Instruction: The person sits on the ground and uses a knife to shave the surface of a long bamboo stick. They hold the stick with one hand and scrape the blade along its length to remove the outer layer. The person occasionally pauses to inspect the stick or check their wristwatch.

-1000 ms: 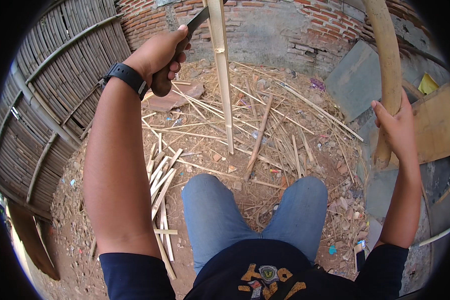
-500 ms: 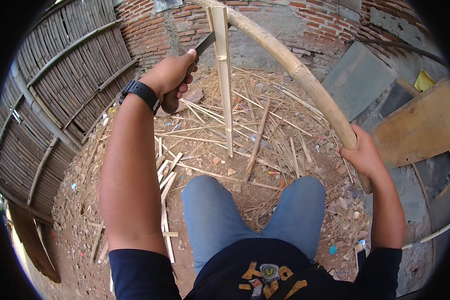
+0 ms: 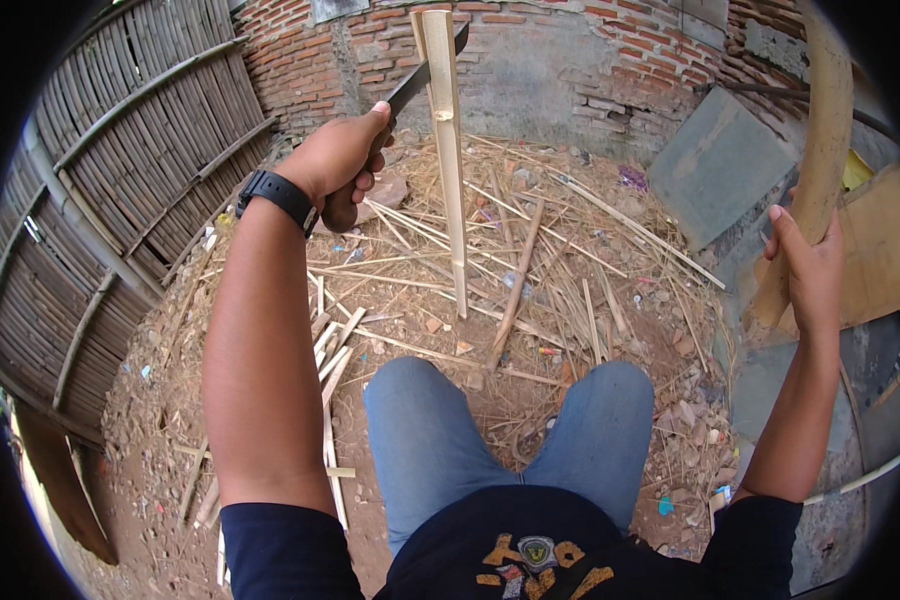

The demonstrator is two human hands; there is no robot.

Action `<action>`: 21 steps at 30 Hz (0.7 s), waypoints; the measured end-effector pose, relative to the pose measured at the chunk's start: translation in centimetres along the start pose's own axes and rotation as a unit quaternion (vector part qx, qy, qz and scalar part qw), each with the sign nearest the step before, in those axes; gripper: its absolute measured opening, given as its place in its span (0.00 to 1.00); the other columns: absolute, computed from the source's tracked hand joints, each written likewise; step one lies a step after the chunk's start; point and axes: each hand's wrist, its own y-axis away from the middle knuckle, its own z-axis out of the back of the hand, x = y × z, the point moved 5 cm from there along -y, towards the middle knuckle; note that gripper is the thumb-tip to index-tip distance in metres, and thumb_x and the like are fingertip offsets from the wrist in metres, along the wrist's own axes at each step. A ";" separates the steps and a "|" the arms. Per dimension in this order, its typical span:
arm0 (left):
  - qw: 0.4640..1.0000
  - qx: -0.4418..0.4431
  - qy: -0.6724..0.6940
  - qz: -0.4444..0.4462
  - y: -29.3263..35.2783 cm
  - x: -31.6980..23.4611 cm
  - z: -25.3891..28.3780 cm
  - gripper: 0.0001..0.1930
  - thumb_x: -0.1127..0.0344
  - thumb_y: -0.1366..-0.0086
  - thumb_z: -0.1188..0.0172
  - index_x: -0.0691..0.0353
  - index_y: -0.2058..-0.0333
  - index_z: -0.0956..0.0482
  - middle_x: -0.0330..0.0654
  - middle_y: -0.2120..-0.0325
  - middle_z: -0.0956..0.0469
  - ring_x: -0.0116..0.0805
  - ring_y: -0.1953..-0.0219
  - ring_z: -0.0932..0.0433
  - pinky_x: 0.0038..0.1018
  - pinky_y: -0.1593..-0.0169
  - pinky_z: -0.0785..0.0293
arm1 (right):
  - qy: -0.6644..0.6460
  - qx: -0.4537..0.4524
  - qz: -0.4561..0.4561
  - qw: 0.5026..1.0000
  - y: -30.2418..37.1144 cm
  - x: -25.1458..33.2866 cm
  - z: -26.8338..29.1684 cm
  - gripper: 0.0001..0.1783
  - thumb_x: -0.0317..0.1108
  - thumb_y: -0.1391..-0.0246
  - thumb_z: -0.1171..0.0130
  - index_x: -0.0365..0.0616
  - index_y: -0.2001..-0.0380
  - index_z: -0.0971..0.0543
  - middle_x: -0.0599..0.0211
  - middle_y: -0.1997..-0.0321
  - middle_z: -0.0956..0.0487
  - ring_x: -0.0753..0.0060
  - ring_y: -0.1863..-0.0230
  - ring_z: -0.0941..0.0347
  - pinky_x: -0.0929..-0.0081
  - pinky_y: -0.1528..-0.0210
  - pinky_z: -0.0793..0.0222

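Observation:
My left hand (image 3: 348,165) is closed round the handle of a large knife (image 3: 410,88). Its dark blade is lodged in the top of an upright split bamboo pole (image 3: 444,130), passing behind the wider piece, with the tip showing on the far side. The bamboo's lower end meets the ground in front of my knees. Off to the right, my right hand (image 3: 815,262) grips a thick, pale wooden stick (image 3: 827,110) near its lower end. The stick is raised nearly upright, apart from the knife, and its top runs out of view.
Thin bamboo strips (image 3: 400,278) litter the dirt ground. A woven bamboo fence (image 3: 120,150) stands at left, a brick wall (image 3: 560,70) at the back. Flat grey sheets (image 3: 720,165) and a brown board (image 3: 880,245) lean at right. Cut slats (image 3: 335,385) lie beside my left leg.
My right hand has swung the stick up and to the right, away from the knife and bamboo. The left hand and knife have stayed almost in place.

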 end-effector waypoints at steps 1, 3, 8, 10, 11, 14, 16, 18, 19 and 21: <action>1.000 0.001 0.008 0.004 0.0 0.1 0.0 0.29 0.41 0.29 0.57 0.68 0.57 0.28 0.34 0.80 0.33 0.22 0.85 0.37 0.22 0.81 0.38 | -0.002 0.000 0.002 1.000 0.0 0.1 -0.4 0.22 0.34 0.48 0.37 0.38 0.52 0.30 0.74 0.74 0.29 0.85 0.78 0.33 0.81 0.76 0.37; 1.000 0.007 0.000 0.001 0.0 0.0 -0.2 0.28 0.42 0.29 0.57 0.67 0.57 0.28 0.34 0.80 0.33 0.22 0.85 0.37 0.22 0.81 0.38 | 0.030 0.066 -0.035 0.997 1.5 0.4 -2.6 0.22 0.33 0.50 0.37 0.37 0.53 0.30 0.69 0.73 0.27 0.80 0.76 0.30 0.77 0.72 0.34; 0.999 0.023 -0.027 0.034 -0.3 0.6 -0.5 0.26 0.43 0.28 0.57 0.65 0.59 0.28 0.35 0.80 0.34 0.22 0.85 0.37 0.23 0.82 0.38 | 0.213 0.337 -0.063 0.915 5.6 -5.7 -7.4 0.30 0.29 0.60 0.37 0.33 0.50 0.30 0.47 0.64 0.22 0.54 0.61 0.23 0.63 0.56 0.29; 0.998 0.016 -0.035 0.039 -0.3 2.3 -0.8 0.25 0.44 0.28 0.57 0.65 0.60 0.28 0.35 0.80 0.34 0.23 0.85 0.37 0.23 0.83 0.39 | 0.199 0.327 -0.072 0.921 6.6 -6.1 -7.7 0.32 0.30 0.60 0.36 0.33 0.48 0.31 0.46 0.64 0.22 0.52 0.62 0.23 0.64 0.57 0.29; 0.999 0.020 -0.018 0.032 -0.2 2.8 -1.1 0.25 0.45 0.28 0.57 0.65 0.61 0.29 0.35 0.80 0.34 0.23 0.86 0.37 0.24 0.84 0.39 | 0.190 0.320 -0.073 0.925 6.9 -6.2 -7.8 0.33 0.30 0.60 0.36 0.33 0.47 0.31 0.45 0.64 0.22 0.51 0.62 0.23 0.64 0.57 0.29; 1.000 0.014 0.012 0.018 -0.3 3.6 -1.5 0.25 0.45 0.28 0.57 0.66 0.60 0.28 0.36 0.80 0.34 0.23 0.86 0.38 0.23 0.84 0.38 | 0.187 0.301 -0.059 0.933 7.6 -7.0 -7.7 0.32 0.30 0.59 0.35 0.33 0.47 0.30 0.52 0.66 0.22 0.57 0.64 0.22 0.67 0.60 0.28; 0.999 0.013 0.020 0.022 -0.4 3.8 -1.6 0.25 0.45 0.28 0.57 0.66 0.60 0.28 0.36 0.81 0.34 0.23 0.86 0.37 0.23 0.84 0.38 | 0.071 0.315 -0.131 0.937 8.9 -8.2 -8.7 0.31 0.29 0.58 0.34 0.34 0.47 0.30 0.59 0.69 0.23 0.66 0.68 0.24 0.70 0.64 0.28; 1.000 0.008 0.017 0.024 -0.3 3.8 -1.3 0.25 0.45 0.28 0.57 0.66 0.60 0.27 0.36 0.81 0.34 0.23 0.86 0.37 0.24 0.83 0.38 | -0.010 0.329 -0.192 0.925 9.7 -7.9 -9.7 0.30 0.29 0.57 0.34 0.35 0.48 0.29 0.65 0.71 0.24 0.73 0.71 0.26 0.73 0.69 0.29; 1.000 0.009 0.010 0.024 -0.3 3.9 -1.4 0.25 0.45 0.28 0.57 0.66 0.60 0.27 0.36 0.81 0.34 0.23 0.86 0.37 0.24 0.83 0.38 | -0.028 0.336 -0.222 0.915 10.1 -7.1 -9.7 0.30 0.29 0.56 0.33 0.35 0.48 0.29 0.68 0.71 0.25 0.77 0.72 0.27 0.75 0.71 0.30; 1.000 0.013 -0.001 0.023 -0.4 3.9 -1.2 0.25 0.45 0.28 0.56 0.66 0.61 0.27 0.36 0.81 0.33 0.23 0.86 0.36 0.24 0.83 0.37 | -0.051 0.320 -0.246 0.913 9.9 -5.9 -9.2 0.29 0.30 0.55 0.33 0.35 0.49 0.28 0.72 0.72 0.27 0.81 0.75 0.29 0.78 0.74 0.32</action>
